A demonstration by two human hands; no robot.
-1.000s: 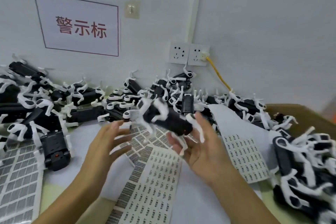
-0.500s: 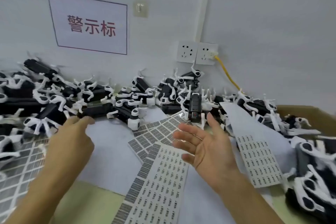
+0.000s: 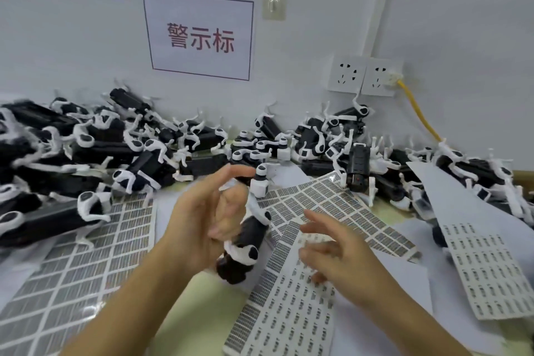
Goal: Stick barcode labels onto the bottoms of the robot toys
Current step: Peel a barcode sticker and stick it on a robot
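Note:
My left hand (image 3: 202,220) grips a black robot toy with white legs (image 3: 245,248) in the middle of the table, the toy lying lengthwise against my palm and curled fingers, my index finger raised. My right hand (image 3: 341,254) hovers just right of the toy with its fingers spread and holds nothing. It sits over a sheet of small barcode labels (image 3: 289,315). I cannot see the toy's bottom face clearly.
Heaps of black-and-white robot toys fill the left side (image 3: 86,147) and the back along the wall (image 3: 323,136), and more lie at the right (image 3: 476,173). Other label sheets lie at left (image 3: 86,257), centre (image 3: 332,205) and right (image 3: 485,269). A yellow cable (image 3: 419,113) hangs from the wall sockets (image 3: 361,75).
The toy at my right hand a second ago is gone from it. My left hand reached to the left heap and is back at the centre gripping a toy. The view has turned left.

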